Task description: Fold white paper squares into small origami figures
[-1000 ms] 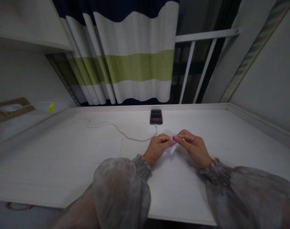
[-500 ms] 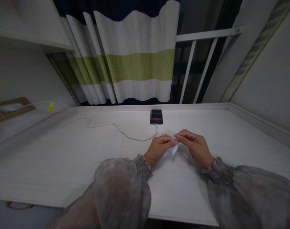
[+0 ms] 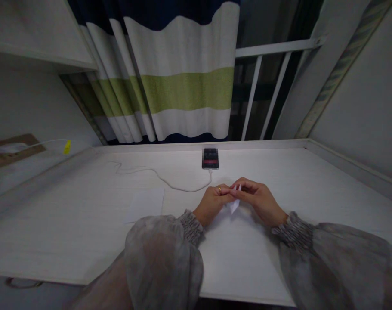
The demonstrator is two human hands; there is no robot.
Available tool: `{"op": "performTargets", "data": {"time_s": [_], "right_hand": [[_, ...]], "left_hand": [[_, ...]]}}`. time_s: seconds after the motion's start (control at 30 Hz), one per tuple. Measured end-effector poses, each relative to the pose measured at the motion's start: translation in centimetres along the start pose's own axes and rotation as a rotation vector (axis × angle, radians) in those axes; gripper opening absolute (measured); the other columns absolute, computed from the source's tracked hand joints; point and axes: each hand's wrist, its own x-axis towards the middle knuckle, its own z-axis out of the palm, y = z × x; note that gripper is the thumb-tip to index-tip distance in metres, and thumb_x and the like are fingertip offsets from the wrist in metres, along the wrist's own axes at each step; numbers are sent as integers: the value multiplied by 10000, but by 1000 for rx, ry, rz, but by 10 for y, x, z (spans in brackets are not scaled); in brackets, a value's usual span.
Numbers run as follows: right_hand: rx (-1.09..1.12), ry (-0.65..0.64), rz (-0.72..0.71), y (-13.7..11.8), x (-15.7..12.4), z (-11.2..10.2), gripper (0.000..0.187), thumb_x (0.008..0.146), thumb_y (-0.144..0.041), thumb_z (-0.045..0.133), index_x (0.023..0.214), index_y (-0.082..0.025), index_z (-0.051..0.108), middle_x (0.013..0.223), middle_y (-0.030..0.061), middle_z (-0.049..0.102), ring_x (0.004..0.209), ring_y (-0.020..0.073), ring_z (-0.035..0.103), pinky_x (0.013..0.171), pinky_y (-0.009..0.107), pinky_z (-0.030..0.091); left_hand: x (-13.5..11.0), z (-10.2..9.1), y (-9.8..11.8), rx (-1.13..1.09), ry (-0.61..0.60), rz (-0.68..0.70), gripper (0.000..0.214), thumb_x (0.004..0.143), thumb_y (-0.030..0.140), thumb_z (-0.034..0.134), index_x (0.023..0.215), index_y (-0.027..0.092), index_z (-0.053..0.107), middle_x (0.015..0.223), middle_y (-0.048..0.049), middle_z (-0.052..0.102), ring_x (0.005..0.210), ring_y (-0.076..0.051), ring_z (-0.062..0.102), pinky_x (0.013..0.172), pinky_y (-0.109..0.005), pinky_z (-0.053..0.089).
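A small folded piece of white paper is held just above the white desk between both hands. My left hand, with a ring on one finger, pinches the paper's left side. My right hand pinches its top from the right, fingers curled over it. Most of the paper is hidden by the fingers; only a pointed lower tip shows.
A flat white sheet lies left of my hands. A dark phone sits at the back of the desk, with a white cable running left toward a wall socket. Striped curtain and white rail stand behind.
My right hand has drawn closer to the left, its fingers now curling over the top of the paper. The hands stay in the same spot on the desk.
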Motion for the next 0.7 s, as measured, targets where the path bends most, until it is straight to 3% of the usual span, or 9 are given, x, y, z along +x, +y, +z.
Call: {"op": "performTargets", "data": {"time_s": [0.3,0.7], "right_hand": [[4,30,-30,0,0,-1,180,626,-291,674,512,-177,593,615,-31,475,616,108,429,601,268,325],[96,61,24,1,-2,3,246,627,-317,656,486,-179,509,532,-46,450,549,98,383,532,241,304]], "left_hand": [[-3,3,4,41,6,-45,166,585,256,698,521,132,607,590,32,475,601,-85,420,614,-250,307],[-3,4,8,110,-6,-65,224,545,312,717,505,132,591,578,36,462,568,-81,395,569,-245,282]]}}
